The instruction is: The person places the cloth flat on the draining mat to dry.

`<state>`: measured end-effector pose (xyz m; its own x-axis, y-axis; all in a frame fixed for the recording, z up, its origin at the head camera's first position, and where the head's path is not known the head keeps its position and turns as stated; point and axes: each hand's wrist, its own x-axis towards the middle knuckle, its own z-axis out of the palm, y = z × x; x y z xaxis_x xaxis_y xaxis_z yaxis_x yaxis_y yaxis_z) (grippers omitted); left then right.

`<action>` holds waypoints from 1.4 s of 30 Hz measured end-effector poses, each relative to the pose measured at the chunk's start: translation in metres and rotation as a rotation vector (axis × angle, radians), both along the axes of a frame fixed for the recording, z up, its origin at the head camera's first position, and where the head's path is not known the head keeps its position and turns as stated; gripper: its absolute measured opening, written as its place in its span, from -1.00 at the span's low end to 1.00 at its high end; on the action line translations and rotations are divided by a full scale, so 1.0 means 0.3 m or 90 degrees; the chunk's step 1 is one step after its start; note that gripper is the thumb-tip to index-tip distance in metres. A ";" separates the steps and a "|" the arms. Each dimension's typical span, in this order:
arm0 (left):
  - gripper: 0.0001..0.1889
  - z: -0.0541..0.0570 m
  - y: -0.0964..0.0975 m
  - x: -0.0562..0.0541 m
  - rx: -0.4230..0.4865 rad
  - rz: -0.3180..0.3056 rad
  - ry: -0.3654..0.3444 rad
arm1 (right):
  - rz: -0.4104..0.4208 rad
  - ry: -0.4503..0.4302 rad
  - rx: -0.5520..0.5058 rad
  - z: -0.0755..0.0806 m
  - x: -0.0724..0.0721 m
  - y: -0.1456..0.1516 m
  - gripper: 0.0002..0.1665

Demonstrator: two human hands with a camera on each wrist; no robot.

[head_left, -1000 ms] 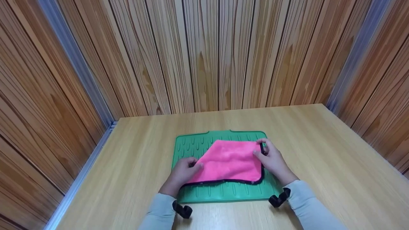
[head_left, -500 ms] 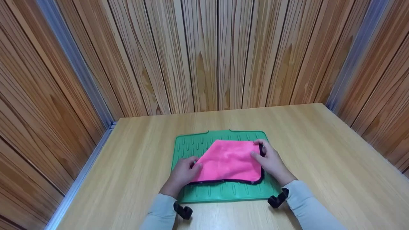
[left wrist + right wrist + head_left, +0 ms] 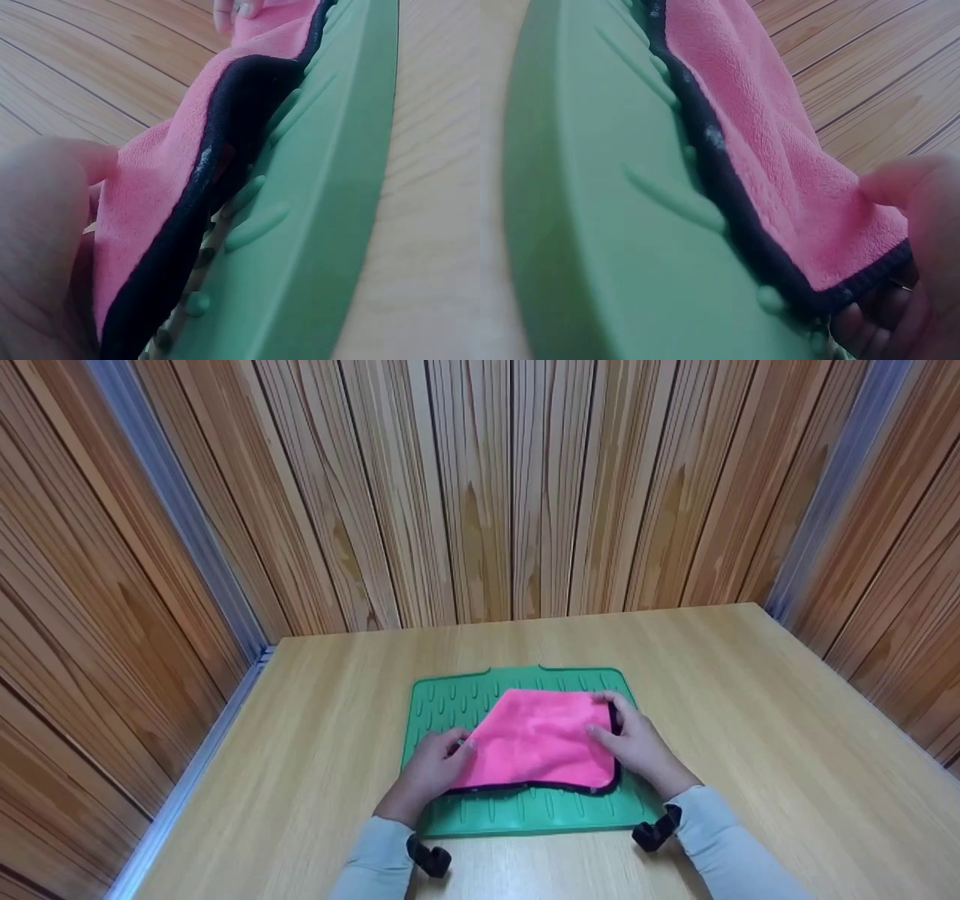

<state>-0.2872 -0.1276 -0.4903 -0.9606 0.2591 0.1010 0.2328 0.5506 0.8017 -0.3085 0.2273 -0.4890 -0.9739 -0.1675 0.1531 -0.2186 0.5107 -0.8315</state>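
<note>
The left hand [image 3: 433, 765] pinches the left end of a pink cloth [image 3: 536, 742], thumb on top and fingers underneath, nearly closed with only the fabric between. The right hand [image 3: 637, 742] grips the right side in the same way, its thumb pressing the pink face and its fingers curled under the dark edging [image 3: 712, 142]. Between the hands the cloth spans the middle of a green ribbed mat [image 3: 521, 814], its near edge wavy and partly raised off the ribs, its far left side running on a slant. The mat lies on a wooden table [image 3: 300, 750], before a planked wall [image 3: 472, 495]. The step in hand seems to be spreading or adjusting the cloth; the next move probably calls for even tension from both hands, without dragging the mat.
</note>
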 end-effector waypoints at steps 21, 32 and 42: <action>-0.91 -0.032 -0.098 0.045 0.013 -0.090 0.001 | 0.075 -0.005 0.149 0.009 0.077 0.096 -0.32; -0.82 -0.022 -0.108 0.071 -0.024 -0.032 -0.070 | 0.071 -0.033 0.131 -0.005 0.076 0.112 -0.23; -0.55 -0.030 -0.187 0.085 -0.017 -0.031 -0.108 | 0.094 -0.022 0.077 -0.018 0.073 0.121 -0.16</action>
